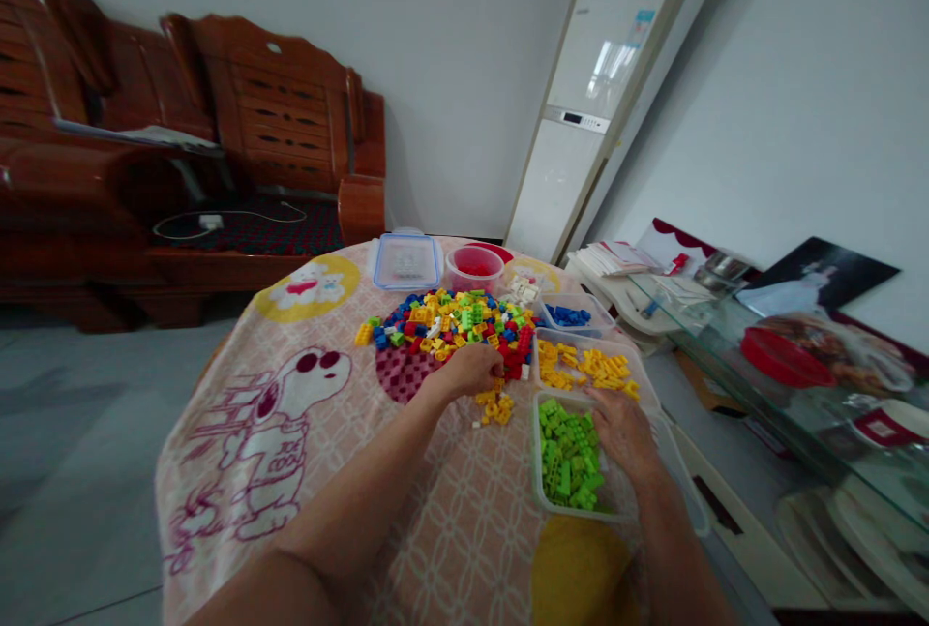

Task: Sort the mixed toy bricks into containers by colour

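My left hand is at the front right edge of a mixed pile of toy building bricks. Its fingers are curled together, and what is between them is hidden. Just below lie loose yellow bricks on the cloth. My right hand reaches across the right side of a clear box of green bricks. Its outstretched fingers come to the near rim of the box with yellow bricks. I see nothing held in it.
Behind are a box of blue bricks, a pink tub with red pieces and a blue-rimmed lid. White bricks lie near the tub. A patterned cloth covers the table. A glass shelf stands right.
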`<state>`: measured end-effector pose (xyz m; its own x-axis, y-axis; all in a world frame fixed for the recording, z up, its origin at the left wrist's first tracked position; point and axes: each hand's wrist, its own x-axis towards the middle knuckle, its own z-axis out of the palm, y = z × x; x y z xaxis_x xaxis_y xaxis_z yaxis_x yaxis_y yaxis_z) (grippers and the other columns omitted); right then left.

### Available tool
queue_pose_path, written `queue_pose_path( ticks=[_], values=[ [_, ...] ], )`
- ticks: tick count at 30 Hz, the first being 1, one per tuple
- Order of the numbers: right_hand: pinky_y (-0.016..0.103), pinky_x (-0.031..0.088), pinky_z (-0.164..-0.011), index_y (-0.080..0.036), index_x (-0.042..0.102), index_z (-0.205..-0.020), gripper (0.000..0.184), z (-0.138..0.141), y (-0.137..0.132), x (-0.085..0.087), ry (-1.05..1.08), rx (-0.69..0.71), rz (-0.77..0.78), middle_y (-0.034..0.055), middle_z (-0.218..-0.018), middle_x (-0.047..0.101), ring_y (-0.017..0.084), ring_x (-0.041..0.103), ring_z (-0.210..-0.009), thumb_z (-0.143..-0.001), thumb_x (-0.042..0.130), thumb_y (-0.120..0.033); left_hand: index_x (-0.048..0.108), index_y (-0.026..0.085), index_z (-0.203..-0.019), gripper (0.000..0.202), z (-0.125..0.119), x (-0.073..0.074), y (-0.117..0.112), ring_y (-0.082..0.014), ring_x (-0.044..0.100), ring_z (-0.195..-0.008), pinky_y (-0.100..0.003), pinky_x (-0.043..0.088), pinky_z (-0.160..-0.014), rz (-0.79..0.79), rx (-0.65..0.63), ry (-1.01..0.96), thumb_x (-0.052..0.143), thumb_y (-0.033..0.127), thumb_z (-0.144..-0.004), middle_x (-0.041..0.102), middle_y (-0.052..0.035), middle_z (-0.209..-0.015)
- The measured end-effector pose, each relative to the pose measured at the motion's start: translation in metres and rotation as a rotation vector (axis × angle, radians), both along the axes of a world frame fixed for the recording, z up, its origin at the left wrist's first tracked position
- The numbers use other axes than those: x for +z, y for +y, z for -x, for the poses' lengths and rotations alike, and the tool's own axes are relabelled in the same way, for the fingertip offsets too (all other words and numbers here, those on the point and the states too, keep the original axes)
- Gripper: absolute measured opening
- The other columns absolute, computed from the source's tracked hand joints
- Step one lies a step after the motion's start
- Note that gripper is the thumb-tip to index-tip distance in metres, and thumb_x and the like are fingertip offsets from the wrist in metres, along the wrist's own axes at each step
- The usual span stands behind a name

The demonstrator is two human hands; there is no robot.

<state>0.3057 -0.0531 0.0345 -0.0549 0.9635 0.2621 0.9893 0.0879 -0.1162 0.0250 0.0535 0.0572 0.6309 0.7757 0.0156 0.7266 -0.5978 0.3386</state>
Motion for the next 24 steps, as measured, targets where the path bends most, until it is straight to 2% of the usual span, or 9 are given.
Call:
queue_pose_path(
  ticks=[3,7,13,18,21,24],
  values=[
    [0.035,0.045,-0.101,-0.016,0.07,-0.119,0.043,0.0,0.0,0.0,-0.009,0.003,0.002,0.0109,-0.117,0.071,0.024,0.063,-0.111,-0.082,0.049,-0.008,0.077,0.019,-0.092,0.03,0.001,0.0,-0.001,-0.0197,0.068,-0.084,-0.024,0.047,-0.07,0.001,0.004,0.0,0.06,0.009,-0.069,0.076,-0.0049,-0.09],
    [0.037,0.045,-0.101,-0.015,0.07,-0.119,0.043,0.0,0.001,-0.001,-0.016,0.007,-0.002,0.0113,-0.118,0.071,0.025,0.063,-0.111,-0.083,0.047,-0.009,0.076,0.018,-0.088,0.022,0.0,-0.002,0.0,-0.0197,0.067,-0.084,-0.024,0.046,-0.071,-0.012,0.033,-0.04,0.061,0.014,-0.072,0.075,-0.0056,-0.09],
    [0.036,0.046,-0.1,-0.017,0.07,-0.119,0.045,0.001,0.0,0.003,-0.023,0.008,0.007,0.0105,-0.117,0.072,0.024,0.064,-0.11,-0.082,0.048,-0.008,0.073,0.018,-0.085,0.019,-0.005,0.002,0.001,-0.0161,0.065,-0.076,-0.023,0.044,-0.067,-0.052,0.092,-0.273,0.059,0.013,-0.074,0.074,-0.0028,-0.084],
    [0.037,0.046,-0.1,-0.017,0.07,-0.12,0.044,0.001,0.0,0.001,-0.006,0.016,-0.018,0.0115,-0.117,0.071,0.025,0.064,-0.11,-0.083,0.047,-0.009,0.073,0.015,-0.088,0.018,-0.027,-0.001,-0.011,-0.0131,0.064,-0.072,-0.02,0.045,-0.067,-0.03,-0.004,-0.535,0.059,0.01,-0.076,0.073,-0.0032,-0.081],
    [0.038,0.045,-0.102,-0.013,0.069,-0.122,0.045,0.001,0.0,0.0,0.008,0.022,-0.021,0.0136,-0.119,0.07,0.025,0.063,-0.112,-0.083,0.046,-0.008,0.075,0.015,-0.093,0.024,-0.043,-0.005,-0.021,-0.0145,0.066,-0.079,-0.022,0.048,-0.073,-0.053,-0.05,-0.603,0.058,0.008,-0.078,0.074,-0.005,-0.087],
    [0.038,0.044,-0.103,-0.012,0.069,-0.122,0.046,0.001,0.0,0.0,0.016,0.019,-0.017,0.0142,-0.121,0.07,0.025,0.063,-0.113,-0.082,0.046,-0.007,0.074,0.018,-0.102,0.032,-0.048,-0.007,-0.024,-0.0155,0.067,-0.084,-0.023,0.049,-0.077,-0.072,-0.062,-0.624,0.055,0.007,-0.079,0.074,-0.0062,-0.094]
  ],
)
